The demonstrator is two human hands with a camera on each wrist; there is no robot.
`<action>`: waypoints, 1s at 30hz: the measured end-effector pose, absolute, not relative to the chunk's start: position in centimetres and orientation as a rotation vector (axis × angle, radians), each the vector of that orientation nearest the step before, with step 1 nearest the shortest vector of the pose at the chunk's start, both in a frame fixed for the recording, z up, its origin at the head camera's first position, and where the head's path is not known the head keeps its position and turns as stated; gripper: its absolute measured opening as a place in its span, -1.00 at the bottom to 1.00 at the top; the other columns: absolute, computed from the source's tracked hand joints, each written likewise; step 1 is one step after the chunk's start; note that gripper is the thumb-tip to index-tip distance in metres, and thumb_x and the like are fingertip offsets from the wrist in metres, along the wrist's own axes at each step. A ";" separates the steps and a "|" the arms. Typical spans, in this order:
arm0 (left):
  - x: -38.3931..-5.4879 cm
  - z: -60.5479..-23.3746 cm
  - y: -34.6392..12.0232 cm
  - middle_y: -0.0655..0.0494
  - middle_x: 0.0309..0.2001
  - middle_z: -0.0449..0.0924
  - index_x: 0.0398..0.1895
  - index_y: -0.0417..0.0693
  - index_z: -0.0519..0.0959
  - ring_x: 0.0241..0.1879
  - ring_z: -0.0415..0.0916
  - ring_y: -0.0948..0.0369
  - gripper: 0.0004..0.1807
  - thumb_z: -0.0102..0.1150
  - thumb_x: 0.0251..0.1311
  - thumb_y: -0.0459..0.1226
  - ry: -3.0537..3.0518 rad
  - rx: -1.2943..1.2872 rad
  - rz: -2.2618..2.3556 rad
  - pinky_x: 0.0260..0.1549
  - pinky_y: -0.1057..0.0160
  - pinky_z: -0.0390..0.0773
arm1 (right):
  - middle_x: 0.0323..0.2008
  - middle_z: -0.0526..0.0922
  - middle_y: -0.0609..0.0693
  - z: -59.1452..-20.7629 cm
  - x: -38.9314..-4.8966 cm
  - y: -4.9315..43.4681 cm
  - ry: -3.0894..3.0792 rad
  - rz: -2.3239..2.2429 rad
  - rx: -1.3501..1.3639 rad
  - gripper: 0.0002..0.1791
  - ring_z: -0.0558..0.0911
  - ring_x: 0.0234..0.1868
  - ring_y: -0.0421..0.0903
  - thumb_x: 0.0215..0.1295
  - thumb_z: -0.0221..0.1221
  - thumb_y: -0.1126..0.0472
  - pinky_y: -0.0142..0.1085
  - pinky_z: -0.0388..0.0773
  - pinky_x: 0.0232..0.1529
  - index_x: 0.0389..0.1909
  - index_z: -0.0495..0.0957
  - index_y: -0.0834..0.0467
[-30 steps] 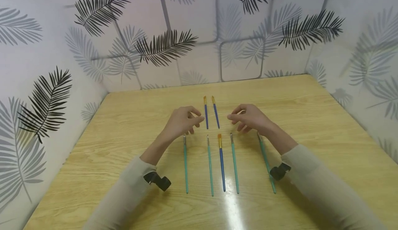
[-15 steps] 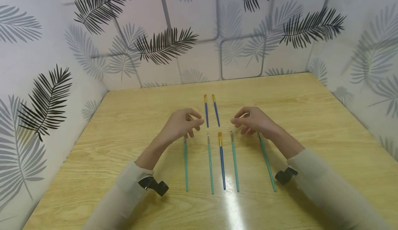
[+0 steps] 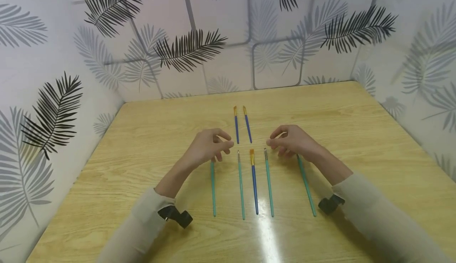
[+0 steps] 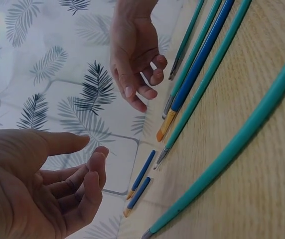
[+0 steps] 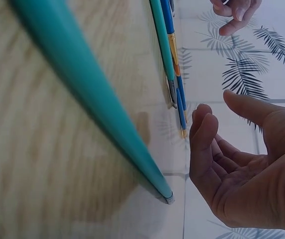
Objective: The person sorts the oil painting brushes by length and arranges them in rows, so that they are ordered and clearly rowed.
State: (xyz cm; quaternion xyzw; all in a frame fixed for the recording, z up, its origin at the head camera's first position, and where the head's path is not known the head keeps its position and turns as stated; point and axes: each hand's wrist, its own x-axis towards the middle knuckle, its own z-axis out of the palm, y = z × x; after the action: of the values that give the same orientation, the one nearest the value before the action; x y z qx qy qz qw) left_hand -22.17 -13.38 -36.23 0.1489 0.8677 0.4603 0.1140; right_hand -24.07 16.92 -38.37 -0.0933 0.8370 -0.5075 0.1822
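Note:
My left hand (image 3: 211, 146) hovers over the bristle end of the leftmost teal paintbrush (image 3: 213, 190), fingers loosely bent and holding nothing. Across from it my right hand (image 3: 293, 141) is likewise bare, with thumb and fingers apart (image 5: 237, 159), above the tip of the rightmost teal paintbrush (image 3: 307, 186). Between the hands lie a thin teal paintbrush (image 3: 241, 188), a blue paintbrush (image 3: 254, 184) with orange bristles, and another teal paintbrush (image 3: 268, 184). Farther back are two short blue paintbrushes, the left one (image 3: 236, 126) and the right one (image 3: 247, 126). Both hands hide the heads of the outer brushes.
The brushes lie on a wooden table (image 3: 149, 128) in two rows. Walls with a leaf pattern (image 3: 228, 69) border its back and sides. A small black device is strapped at each cuff, one on the left (image 3: 176, 215) and one on the right (image 3: 331, 204).
Both hands have drawn slightly toward the person, and the right hand has shifted a little to the right. The brushes lie in the same arrangement.

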 end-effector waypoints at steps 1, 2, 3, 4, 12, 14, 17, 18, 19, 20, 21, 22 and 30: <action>-22.1 -36.3 -13.4 -0.23 -0.21 0.77 0.15 -0.18 0.63 -0.39 0.69 -0.22 -0.63 0.27 0.43 -0.14 2.538 0.433 1.354 -0.41 -0.06 0.72 | -0.08 0.75 0.25 -38.4 -24.0 16.9 2.359 -1.433 -0.261 -0.47 0.69 -0.40 -0.02 0.41 0.32 0.01 -0.20 0.69 -0.37 0.17 0.50 0.31; -22.0 -36.3 -13.4 -0.23 -0.21 0.77 0.15 -0.17 0.63 -0.39 0.69 -0.23 -0.63 0.27 0.43 -0.14 2.532 0.428 1.356 -0.41 -0.06 0.73 | -0.09 0.75 0.25 -38.4 -23.9 16.8 2.354 -1.436 -0.260 -0.48 0.68 -0.41 -0.04 0.41 0.32 0.02 -0.21 0.69 -0.38 0.17 0.50 0.32; -21.9 -36.4 -13.4 -0.23 -0.21 0.77 0.15 -0.17 0.63 -0.39 0.69 -0.23 -0.63 0.27 0.43 -0.14 2.527 0.420 1.358 -0.40 -0.07 0.73 | -0.10 0.75 0.25 -38.4 -23.8 16.8 2.349 -1.440 -0.257 -0.49 0.67 -0.43 -0.05 0.41 0.32 0.04 -0.22 0.68 -0.38 0.16 0.50 0.32; -21.9 -36.5 -13.4 -0.23 -0.21 0.77 0.14 -0.16 0.63 -0.39 0.69 -0.23 -0.64 0.28 0.42 -0.14 2.525 0.414 1.359 -0.40 -0.06 0.73 | -0.10 0.75 0.25 -38.4 -23.7 16.7 2.344 -1.443 -0.255 -0.49 0.66 -0.44 -0.06 0.41 0.32 0.05 -0.22 0.68 -0.39 0.16 0.50 0.33; -21.7 -37.1 -13.1 -0.15 -0.24 0.78 0.15 -0.21 0.63 -0.41 0.69 -0.15 -0.62 0.31 0.40 -0.18 2.480 0.384 1.362 -0.49 0.12 0.70 | -0.11 0.75 0.21 -38.6 -23.0 16.4 2.324 -1.437 -0.250 -0.49 0.64 -0.45 -0.06 0.39 0.34 0.06 -0.24 0.63 -0.42 0.16 0.50 0.33; -21.5 -37.1 -12.9 -0.17 -0.23 0.78 0.15 -0.22 0.64 -0.43 0.70 -0.12 -0.62 0.31 0.39 -0.19 2.478 0.379 1.356 -0.50 0.15 0.68 | -0.14 0.75 0.20 -38.7 -22.9 16.4 2.324 -1.433 -0.247 -0.50 0.65 -0.46 -0.06 0.39 0.34 0.06 -0.24 0.65 -0.42 0.14 0.51 0.33; -21.3 -37.0 -12.8 -0.16 -0.24 0.78 0.14 -0.23 0.64 -0.45 0.69 -0.08 -0.63 0.31 0.38 -0.20 2.474 0.374 1.361 -0.52 0.17 0.67 | -0.18 0.76 0.18 -38.8 -22.8 16.3 2.323 -1.428 -0.239 -0.51 0.65 -0.46 -0.06 0.38 0.34 0.07 -0.25 0.64 -0.43 0.13 0.51 0.33; -21.2 -37.0 -12.7 -0.16 -0.24 0.78 0.14 -0.23 0.64 -0.45 0.69 -0.07 -0.63 0.31 0.39 -0.20 2.473 0.376 1.361 -0.52 0.17 0.68 | -0.19 0.76 0.17 -38.8 -22.7 16.3 2.323 -1.427 -0.238 -0.51 0.65 -0.46 -0.06 0.38 0.34 0.07 -0.25 0.63 -0.44 0.13 0.51 0.33; -21.2 -37.1 -12.7 -0.15 -0.25 0.78 0.14 -0.23 0.64 -0.46 0.69 -0.07 -0.63 0.31 0.38 -0.20 2.471 0.376 1.362 -0.52 0.16 0.68 | -0.20 0.76 0.17 -38.9 -22.7 16.2 2.325 -1.426 -0.236 -0.52 0.65 -0.46 -0.06 0.38 0.34 0.08 -0.25 0.63 -0.44 0.12 0.51 0.33; -21.1 -37.1 -12.6 -0.14 -0.25 0.78 0.13 -0.23 0.65 -0.46 0.69 -0.06 -0.63 0.31 0.38 -0.19 2.470 0.374 1.363 -0.51 0.15 0.68 | -0.21 0.77 0.17 -38.9 -22.6 16.2 2.325 -1.423 -0.238 -0.52 0.65 -0.45 -0.06 0.38 0.34 0.08 -0.25 0.62 -0.44 0.12 0.52 0.34; -21.1 -37.1 -12.6 -0.13 -0.25 0.78 0.12 -0.21 0.65 -0.47 0.69 -0.05 -0.65 0.32 0.38 -0.19 2.470 0.370 1.362 -0.51 0.14 0.68 | -0.22 0.77 0.16 -38.8 -22.6 16.2 2.328 -1.419 -0.237 -0.52 0.64 -0.45 -0.06 0.37 0.34 0.08 -0.25 0.62 -0.43 0.11 0.52 0.34; -21.0 -37.2 -12.5 -0.13 -0.25 0.78 0.11 -0.20 0.66 -0.47 0.69 -0.04 -0.66 0.32 0.38 -0.19 2.471 0.369 1.360 -0.50 0.13 0.69 | -0.24 0.77 0.16 -38.8 -22.5 16.1 2.329 -1.416 -0.237 -0.53 0.63 -0.46 -0.06 0.37 0.34 0.08 -0.25 0.62 -0.43 0.11 0.52 0.34; -20.7 -37.8 -12.0 -0.01 -0.29 0.79 0.00 -0.13 0.69 -0.50 0.67 0.01 -0.73 0.36 0.33 -0.19 2.466 0.324 1.328 -0.53 0.16 0.68 | -0.27 0.78 0.13 -38.8 -21.8 16.0 2.341 -1.380 -0.226 -0.59 0.62 -0.49 -0.10 0.39 0.33 0.09 -0.28 0.61 -0.42 0.04 0.55 0.32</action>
State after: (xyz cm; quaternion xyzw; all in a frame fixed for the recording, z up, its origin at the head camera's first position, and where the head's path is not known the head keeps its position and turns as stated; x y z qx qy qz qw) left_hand -20.70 -11.96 -37.79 0.1135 0.8632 0.4650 0.1604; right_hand -21.85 16.03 -38.77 -0.0810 0.8402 -0.4951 0.2059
